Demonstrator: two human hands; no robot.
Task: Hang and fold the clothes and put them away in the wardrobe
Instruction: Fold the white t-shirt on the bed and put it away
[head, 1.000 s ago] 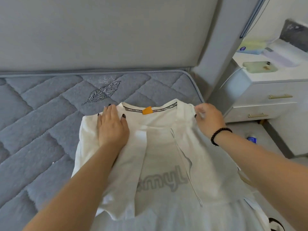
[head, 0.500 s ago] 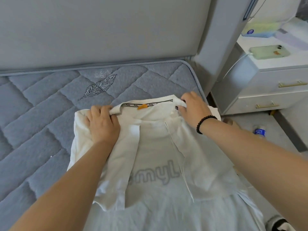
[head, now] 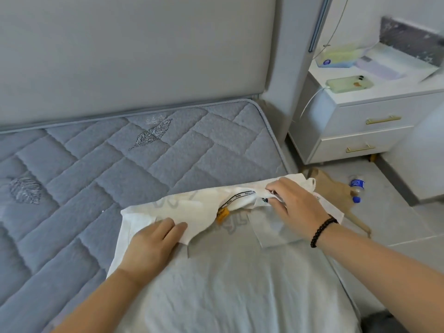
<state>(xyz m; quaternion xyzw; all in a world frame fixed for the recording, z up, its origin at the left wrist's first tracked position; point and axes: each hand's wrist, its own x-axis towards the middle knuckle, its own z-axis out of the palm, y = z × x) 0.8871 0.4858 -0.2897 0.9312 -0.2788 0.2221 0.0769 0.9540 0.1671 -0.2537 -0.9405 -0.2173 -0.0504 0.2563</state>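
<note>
Both hands are folding the white shirt (head: 192,212) on the mattress (head: 120,164), right hand (head: 298,210) pinching the collar, left hand (head: 153,243) gripping the shoulder edge; best bringing the top down evenly, aligning edges.

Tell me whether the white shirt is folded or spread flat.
Partly folded: the white shirt has its collar end doubled toward the hem, gripped by both hands.

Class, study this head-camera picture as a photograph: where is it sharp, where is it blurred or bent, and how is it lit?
Head view: soft, even daylight, no hard shadows; the mattress quilting is fairly crisp; the white shirt and both hands, left hand and right hand, look slightly motion-smeared; the headboard edge bows from wide-angle distortion; the nightstand top is washed out.
</note>
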